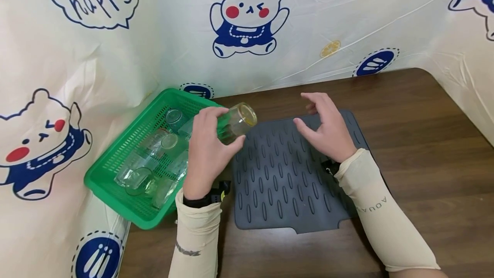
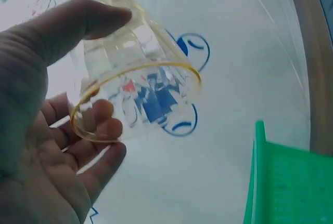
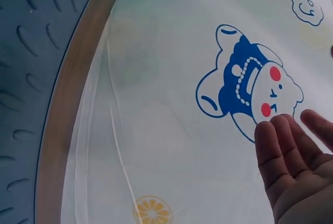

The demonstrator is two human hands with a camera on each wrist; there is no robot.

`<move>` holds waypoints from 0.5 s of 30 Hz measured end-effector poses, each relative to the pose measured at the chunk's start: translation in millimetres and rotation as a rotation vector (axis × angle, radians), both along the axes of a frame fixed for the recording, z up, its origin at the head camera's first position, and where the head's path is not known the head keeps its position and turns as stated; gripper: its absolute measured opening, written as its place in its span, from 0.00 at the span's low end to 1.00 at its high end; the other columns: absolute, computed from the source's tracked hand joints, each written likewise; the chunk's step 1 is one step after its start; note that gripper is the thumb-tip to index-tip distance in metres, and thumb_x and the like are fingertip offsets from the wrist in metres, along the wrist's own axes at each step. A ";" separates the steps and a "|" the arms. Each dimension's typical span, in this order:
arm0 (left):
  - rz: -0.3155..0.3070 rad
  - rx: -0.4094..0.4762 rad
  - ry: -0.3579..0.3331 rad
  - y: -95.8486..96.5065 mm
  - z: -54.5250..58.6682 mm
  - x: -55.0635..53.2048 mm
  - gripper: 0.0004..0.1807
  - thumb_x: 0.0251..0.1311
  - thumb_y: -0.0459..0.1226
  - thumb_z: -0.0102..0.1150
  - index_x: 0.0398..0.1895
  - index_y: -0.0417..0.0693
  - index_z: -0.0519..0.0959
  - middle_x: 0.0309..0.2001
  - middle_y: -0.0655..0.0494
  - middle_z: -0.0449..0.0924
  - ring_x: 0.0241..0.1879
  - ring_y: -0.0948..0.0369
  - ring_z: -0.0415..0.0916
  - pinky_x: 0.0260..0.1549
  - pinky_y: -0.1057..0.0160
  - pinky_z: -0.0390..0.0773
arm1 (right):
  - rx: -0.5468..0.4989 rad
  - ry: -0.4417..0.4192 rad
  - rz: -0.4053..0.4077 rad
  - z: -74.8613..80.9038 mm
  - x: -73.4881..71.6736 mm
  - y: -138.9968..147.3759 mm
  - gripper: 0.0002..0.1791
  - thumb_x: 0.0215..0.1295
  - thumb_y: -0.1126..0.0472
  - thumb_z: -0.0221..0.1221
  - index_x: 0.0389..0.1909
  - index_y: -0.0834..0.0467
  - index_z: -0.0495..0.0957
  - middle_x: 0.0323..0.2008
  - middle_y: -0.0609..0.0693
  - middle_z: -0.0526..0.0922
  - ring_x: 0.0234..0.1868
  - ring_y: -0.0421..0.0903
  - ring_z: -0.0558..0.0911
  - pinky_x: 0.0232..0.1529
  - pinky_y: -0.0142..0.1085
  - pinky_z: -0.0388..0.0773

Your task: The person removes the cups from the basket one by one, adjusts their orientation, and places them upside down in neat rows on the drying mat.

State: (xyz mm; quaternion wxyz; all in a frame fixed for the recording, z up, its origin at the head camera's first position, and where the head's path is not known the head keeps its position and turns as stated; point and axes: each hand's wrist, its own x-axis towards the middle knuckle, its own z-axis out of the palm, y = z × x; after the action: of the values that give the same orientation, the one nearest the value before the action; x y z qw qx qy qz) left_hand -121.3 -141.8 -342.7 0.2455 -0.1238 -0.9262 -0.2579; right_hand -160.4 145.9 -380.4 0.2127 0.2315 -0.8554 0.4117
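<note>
My left hand (image 1: pixel 208 151) grips a clear drinking glass (image 1: pixel 238 122) with a yellowish tint, tilted on its side above the right rim of a green basket (image 1: pixel 112 203). In the left wrist view, the thumb lies along the glass (image 2: pixel 138 42) and the other fingers curl round its far side near the amber-edged rim. My right hand (image 1: pixel 328 130) hovers over a dark grey drying mat (image 1: pixel 281 175), thumb and fingers apart and holding nothing. The right wrist view shows that hand's fingers (image 3: pixel 283 151) slightly bent, with part of the glass at the top right corner.
Several clear glasses (image 1: pixel 148 155) lie jumbled inside the green basket, left of the mat. Both stand on a brown wooden table (image 1: pixel 432 149). A white sheet (image 1: pixel 170 25) printed with blue bears hangs behind and along the left side.
</note>
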 end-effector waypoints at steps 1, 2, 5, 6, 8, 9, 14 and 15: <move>-0.020 -0.013 0.010 2.2 0.8 1.0 0.36 0.43 0.48 0.73 0.57 0.46 0.72 0.56 0.51 0.69 0.56 0.54 0.63 0.47 0.54 0.72 | -0.012 0.017 0.010 0.5 0.1 -0.1 0.33 0.59 0.54 0.63 0.66 0.54 0.67 0.52 0.50 0.71 0.47 0.48 0.73 0.48 0.41 0.71; -0.036 -0.024 0.016 3.7 1.8 2.1 0.36 0.43 0.48 0.73 0.57 0.46 0.73 0.56 0.50 0.69 0.57 0.54 0.63 0.47 0.55 0.72 | -0.021 0.033 0.022 1.2 0.3 -0.3 0.33 0.59 0.55 0.64 0.65 0.55 0.67 0.52 0.50 0.72 0.48 0.48 0.73 0.48 0.41 0.71; -0.067 -0.038 0.030 6.5 4.9 5.0 0.35 0.43 0.48 0.73 0.57 0.46 0.73 0.56 0.50 0.69 0.57 0.54 0.63 0.47 0.55 0.73 | -0.046 0.064 0.052 2.5 0.1 -1.2 0.32 0.58 0.57 0.64 0.65 0.55 0.68 0.52 0.50 0.72 0.49 0.47 0.72 0.49 0.41 0.70; -0.075 -0.041 0.035 7.2 6.0 5.8 0.35 0.43 0.48 0.73 0.56 0.46 0.73 0.56 0.50 0.69 0.57 0.54 0.63 0.47 0.55 0.73 | -0.056 0.071 0.062 3.2 0.3 -1.6 0.32 0.58 0.58 0.64 0.65 0.55 0.68 0.52 0.49 0.72 0.49 0.46 0.72 0.49 0.41 0.71; -0.088 -0.046 0.039 8.4 7.5 6.9 0.35 0.43 0.48 0.73 0.56 0.46 0.73 0.56 0.50 0.69 0.57 0.55 0.63 0.47 0.55 0.73 | -0.080 0.082 0.078 4.6 0.7 -2.2 0.32 0.57 0.60 0.63 0.64 0.55 0.68 0.53 0.49 0.72 0.49 0.47 0.72 0.49 0.40 0.71; -0.093 -0.049 0.039 9.0 8.2 7.3 0.35 0.43 0.48 0.73 0.56 0.46 0.73 0.56 0.50 0.69 0.57 0.55 0.63 0.47 0.55 0.73 | -0.093 0.082 0.084 5.5 1.3 -2.6 0.32 0.57 0.61 0.63 0.64 0.55 0.69 0.53 0.49 0.72 0.49 0.47 0.72 0.49 0.40 0.71; -0.116 -0.070 0.031 12.4 9.8 10.3 0.35 0.43 0.47 0.73 0.56 0.47 0.73 0.57 0.50 0.68 0.58 0.55 0.63 0.46 0.55 0.74 | -0.134 0.084 0.118 17.8 11.8 -7.0 0.31 0.55 0.66 0.63 0.62 0.62 0.69 0.53 0.53 0.72 0.49 0.48 0.72 0.49 0.42 0.71; -0.118 -0.074 0.029 12.8 9.9 11.0 0.35 0.43 0.47 0.73 0.56 0.47 0.73 0.57 0.50 0.68 0.58 0.54 0.63 0.46 0.55 0.74 | -0.144 0.083 0.128 21.1 14.6 -8.3 0.30 0.55 0.67 0.62 0.61 0.64 0.69 0.53 0.54 0.72 0.48 0.48 0.72 0.49 0.43 0.71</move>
State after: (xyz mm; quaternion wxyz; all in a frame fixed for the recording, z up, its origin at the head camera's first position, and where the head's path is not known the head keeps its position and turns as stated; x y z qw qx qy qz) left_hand -110.3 -128.9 -332.8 0.2387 -0.1910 -0.9225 -0.2358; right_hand -145.8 137.6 -359.3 0.2371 0.2868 -0.7975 0.4749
